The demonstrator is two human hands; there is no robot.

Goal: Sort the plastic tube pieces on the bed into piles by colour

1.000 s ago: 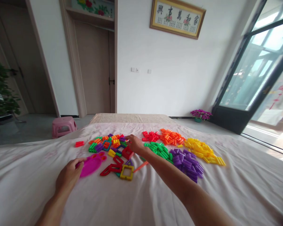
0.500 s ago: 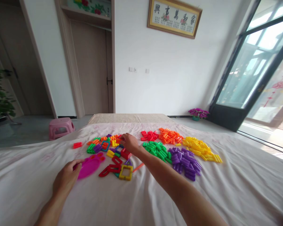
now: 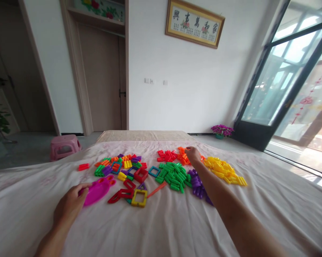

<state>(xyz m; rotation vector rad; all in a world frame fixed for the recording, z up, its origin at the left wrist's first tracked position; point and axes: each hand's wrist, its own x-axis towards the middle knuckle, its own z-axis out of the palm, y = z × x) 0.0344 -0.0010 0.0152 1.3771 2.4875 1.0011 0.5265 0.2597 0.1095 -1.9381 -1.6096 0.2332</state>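
My left hand (image 3: 71, 200) pinches the edge of a magenta paw-shaped plate (image 3: 96, 192), thumb and fingers closed on its near left side. Over the orange pile of plastic blocks (image 3: 181, 157) is my right hand (image 3: 193, 155), its fingers drawn together among the pieces; whether a block is between them is hidden. Just left of it lies a red pile (image 3: 167, 156), and nearer to me a green pile (image 3: 174, 175). My right forearm covers part of the purple pile (image 3: 197, 184). A mixed-colour heap of blocks (image 3: 126, 160) sits beyond the plate.
Red frame pieces (image 3: 126, 192), a yellow square frame (image 3: 139, 198), a blue square frame (image 3: 154, 171) and an orange stick (image 3: 157, 189) lie mid-cloth. Yellow blocks (image 3: 225, 171) are piled at right. A pink stool (image 3: 65, 147) stands on the floor beyond the cloth (image 3: 161, 228).
My right hand has moved rightward from the mixed heap to the orange pile, uncovering the blue square frame. My left hand keeps its grip on the plate. The view has shifted slightly.
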